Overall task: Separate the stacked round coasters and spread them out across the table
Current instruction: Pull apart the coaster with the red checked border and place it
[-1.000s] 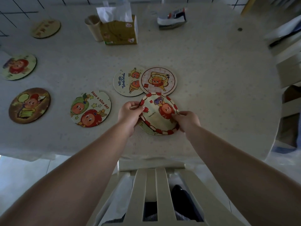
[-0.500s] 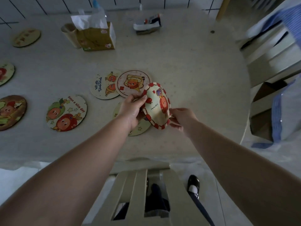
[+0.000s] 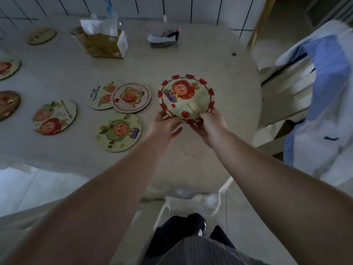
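Note:
A round coaster with a red-checked rim (image 3: 186,98) is over the right part of the table; whether it touches the table I cannot tell. My left hand (image 3: 165,124) and my right hand (image 3: 211,124) both grip its near edge. To its left a green-character coaster (image 3: 119,131) lies alone on the table. Beyond that, a pink-rimmed coaster (image 3: 131,97) overlaps a cream coaster (image 3: 99,95). Further left lies a coaster with two red faces (image 3: 55,117). More coasters sit at the left edge (image 3: 8,105) (image 3: 7,68) and far back left (image 3: 41,35).
A tissue box (image 3: 106,44) and a paper cup (image 3: 76,35) stand at the back of the pale table (image 3: 219,60), with a small cluttered object (image 3: 163,37) to their right. A chair draped with blue-white cloth (image 3: 322,96) stands on the right.
The red-rimmed coaster was lifted off the green-character coaster, tilted, and carried to the right, now facing up. The green-character coaster is now uncovered. The camera view shifted right.

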Demonstrator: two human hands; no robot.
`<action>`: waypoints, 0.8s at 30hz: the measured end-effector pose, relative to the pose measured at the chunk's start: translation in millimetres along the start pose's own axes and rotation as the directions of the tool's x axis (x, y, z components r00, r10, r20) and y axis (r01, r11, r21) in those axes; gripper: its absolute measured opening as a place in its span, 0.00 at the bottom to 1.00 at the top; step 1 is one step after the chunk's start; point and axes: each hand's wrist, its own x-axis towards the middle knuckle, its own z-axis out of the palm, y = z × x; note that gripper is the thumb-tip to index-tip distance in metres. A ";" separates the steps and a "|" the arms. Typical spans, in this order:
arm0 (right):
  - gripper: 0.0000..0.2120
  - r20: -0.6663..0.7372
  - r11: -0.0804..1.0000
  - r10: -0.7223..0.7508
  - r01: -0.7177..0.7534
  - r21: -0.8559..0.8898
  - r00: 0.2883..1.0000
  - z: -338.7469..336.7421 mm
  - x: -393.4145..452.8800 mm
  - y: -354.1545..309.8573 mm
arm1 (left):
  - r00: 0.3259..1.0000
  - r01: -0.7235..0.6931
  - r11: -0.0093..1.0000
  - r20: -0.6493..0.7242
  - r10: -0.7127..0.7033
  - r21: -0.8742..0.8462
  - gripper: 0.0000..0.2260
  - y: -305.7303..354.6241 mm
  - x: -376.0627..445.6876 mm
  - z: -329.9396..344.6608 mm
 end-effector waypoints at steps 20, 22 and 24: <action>0.14 0.127 0.294 -0.075 0.144 -0.945 0.989 -49.5 58.4 -19.0 | 0.969 0.188 0.918 -0.219 -0.115 0.350 0.07 -3.8 59.3 -27.0; 0.11 0.121 0.252 -0.061 0.132 -0.959 0.991 -48.8 62.9 -17.5 | 0.970 0.195 0.899 -0.214 -0.118 0.391 0.09 -4.9 66.9 -28.8; 0.10 0.101 0.224 -0.033 0.106 -0.969 0.994 -50.2 67.1 -16.7 | 0.970 0.207 0.878 -0.209 -0.126 0.432 0.10 -6.3 72.4 -27.0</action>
